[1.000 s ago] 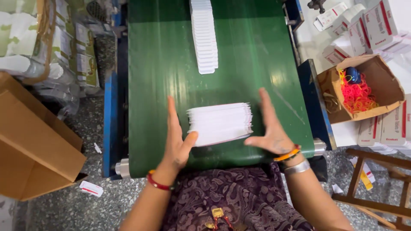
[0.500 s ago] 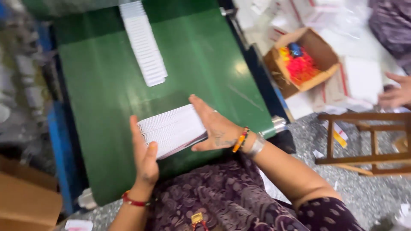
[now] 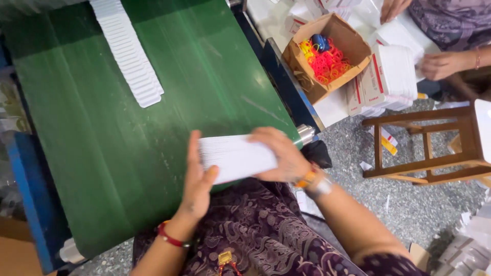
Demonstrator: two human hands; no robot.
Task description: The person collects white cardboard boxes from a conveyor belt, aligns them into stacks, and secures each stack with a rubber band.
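surface: green conveyor belt (image 3: 153, 102) fills left and centre of frame, blue frame edge (image 3: 25, 194) at lower left, metal roller end (image 3: 306, 134) at the belt's right corner
on belt: long overlapping row of white flat cartons (image 3: 127, 51), upper left, running down toward centre
room: grey speckled floor (image 3: 409, 204) at right, wooden stool (image 3: 429, 143) right of centre, paper scraps on floor
upper right: open cardboard box (image 3: 327, 51) with red, yellow and blue rubber bands (image 3: 327, 61); white carton bundles (image 3: 394, 76) beside it; another person's hand (image 3: 442, 64) resting on them
stack: white flat cartons (image 3: 235, 157) bunched on edge, centre-low of frame, at the belt's near edge
my left hand (image 3: 197, 179): fingers straight and together, palm pressed flat on the stack's left end
my right hand (image 3: 281, 153): curled over the stack's right end, fingers on top, clamping it
both hands: squeezing the stack between them
me: purple patterned clothing (image 3: 266, 240) at bottom, red bangle (image 3: 171, 237) on left wrist, orange and silver bangles (image 3: 312, 181) on right wrist
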